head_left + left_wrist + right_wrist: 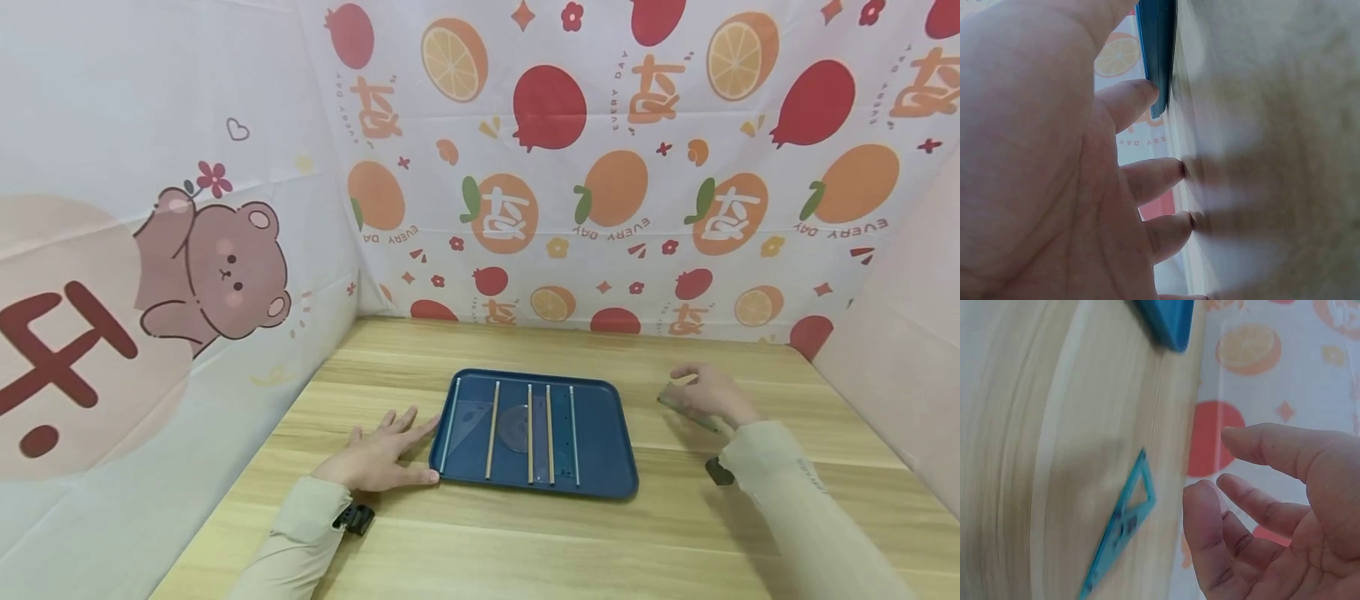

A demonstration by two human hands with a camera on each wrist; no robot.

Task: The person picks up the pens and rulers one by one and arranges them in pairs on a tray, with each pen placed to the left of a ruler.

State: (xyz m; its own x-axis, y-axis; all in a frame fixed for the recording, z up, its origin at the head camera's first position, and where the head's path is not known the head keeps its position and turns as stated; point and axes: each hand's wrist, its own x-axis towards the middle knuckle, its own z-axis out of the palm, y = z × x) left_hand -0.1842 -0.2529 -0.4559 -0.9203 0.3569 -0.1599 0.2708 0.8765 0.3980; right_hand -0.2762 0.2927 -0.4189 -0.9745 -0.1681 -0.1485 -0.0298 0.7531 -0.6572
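A blue tray (pixel 606 433) lies on the table. My left hand (pixel 378 458) spreads its fingers beside it, thumb and index finger at its left edge and the other fingertips down on the tabletop. On the tray are several thin pencils (pixel 492 433), a clear set square (pixel 467 423), a clear round disc (pixel 512 427), a clear ruler (pixel 540 437) and a teal ruler (pixel 563 437). Right of the tray, my right hand (pixel 708 396) hovers with loosely bent fingers and nothing between them. Below it a teal set square (pixel 1119 525) lies on the wood.
The wooden table (pixel 480 542) runs back to a cloth wall (pixel 487 108) printed with fruit. Another cloth (pixel 315 208) with a bear on it bounds the left, and a pale cloth (pixel 900 333) the right. Black wrist straps (pixel 356 519) sit at both cuffs.
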